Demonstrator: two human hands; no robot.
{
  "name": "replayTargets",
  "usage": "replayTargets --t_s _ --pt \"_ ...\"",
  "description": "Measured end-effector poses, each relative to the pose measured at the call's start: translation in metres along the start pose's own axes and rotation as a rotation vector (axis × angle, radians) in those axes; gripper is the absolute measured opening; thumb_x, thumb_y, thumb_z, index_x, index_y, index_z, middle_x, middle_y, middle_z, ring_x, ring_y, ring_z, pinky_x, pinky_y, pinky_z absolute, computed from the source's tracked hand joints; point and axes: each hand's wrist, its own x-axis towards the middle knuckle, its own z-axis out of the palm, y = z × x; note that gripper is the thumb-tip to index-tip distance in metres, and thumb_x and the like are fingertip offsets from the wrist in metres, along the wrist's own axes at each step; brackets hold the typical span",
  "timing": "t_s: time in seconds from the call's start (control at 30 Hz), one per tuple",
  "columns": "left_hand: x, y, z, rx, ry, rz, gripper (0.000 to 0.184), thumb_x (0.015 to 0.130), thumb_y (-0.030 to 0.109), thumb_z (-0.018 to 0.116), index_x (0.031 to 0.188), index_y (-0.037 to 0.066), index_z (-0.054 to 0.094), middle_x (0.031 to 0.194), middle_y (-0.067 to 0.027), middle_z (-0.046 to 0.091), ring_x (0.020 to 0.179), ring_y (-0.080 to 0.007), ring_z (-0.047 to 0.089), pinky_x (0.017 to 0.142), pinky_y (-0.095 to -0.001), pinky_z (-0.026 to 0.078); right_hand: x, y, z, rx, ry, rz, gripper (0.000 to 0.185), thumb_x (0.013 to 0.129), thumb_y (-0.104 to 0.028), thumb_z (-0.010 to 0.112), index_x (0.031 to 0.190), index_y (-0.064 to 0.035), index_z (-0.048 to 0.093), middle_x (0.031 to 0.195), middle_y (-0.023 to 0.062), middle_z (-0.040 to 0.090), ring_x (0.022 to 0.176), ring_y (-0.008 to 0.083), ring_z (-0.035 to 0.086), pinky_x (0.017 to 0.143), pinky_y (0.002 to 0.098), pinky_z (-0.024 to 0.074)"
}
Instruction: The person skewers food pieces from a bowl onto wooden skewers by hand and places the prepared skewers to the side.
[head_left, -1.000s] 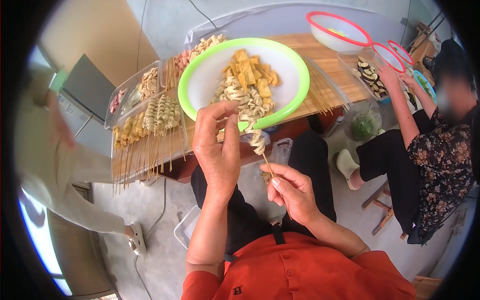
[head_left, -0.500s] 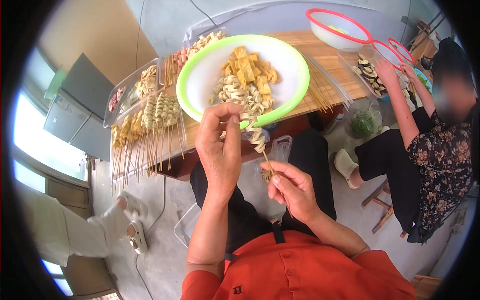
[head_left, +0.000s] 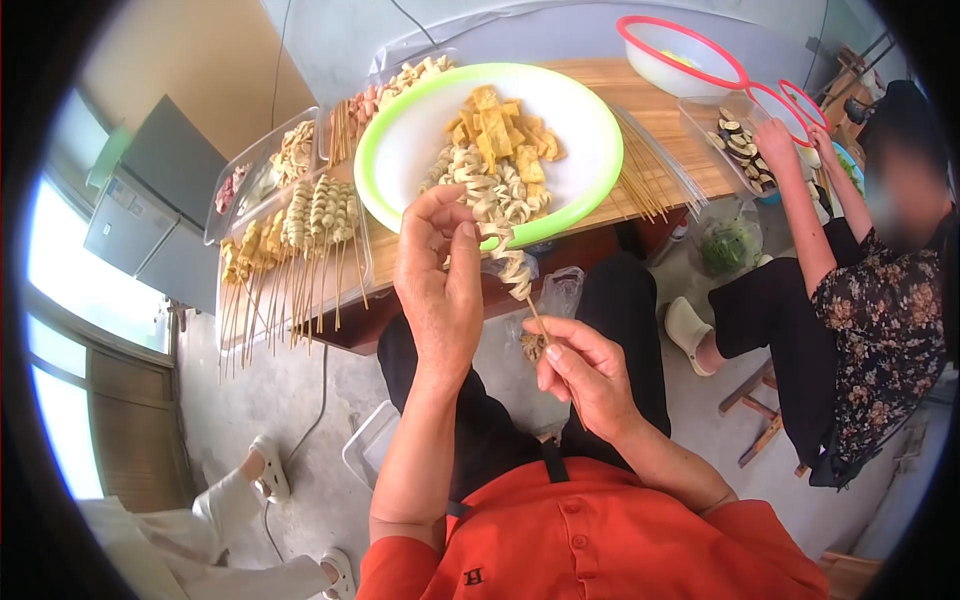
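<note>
Fingers of the right hand [head_left: 590, 375] pinch a thin stick [head_left: 537, 320] near the frame's centre, while the left hand [head_left: 437, 270] curls beside the coiled strip [head_left: 514, 275] threaded above (whether its fingertips grip, one cannot tell). Below the green-rimmed bowl [head_left: 614, 150], the strip is apparently being arranged, and further adjusting would call for a steady stick.

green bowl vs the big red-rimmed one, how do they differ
The green bowl has a bright green rim; the red bowl, a red one. The green bowl holds golden pieces and pale curls; the red bowl shows only something yellowish. Both have whitish bodies.
</note>
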Motion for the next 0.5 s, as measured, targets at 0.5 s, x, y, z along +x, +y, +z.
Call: replayTargets --t_s 0.5 --pt "-0.069 -0.015 -0.014 -0.025 -0.282 -0.359 0.012 0.095 0.003 0.056 0.107 -0.001 0.057 0.089 -0.0042 0.062 0.061 -0.0051 0.050 0.055 -0.0196 0.042 0.038 -0.016 -0.010 0.020 0.143 -0.220 0.029 0.099 -0.015 0.053 0.126 -0.0024 0.054 0.084 0.0033 0.063 0.078 0.0056 0.054 0.072 0.0231 0.0408"
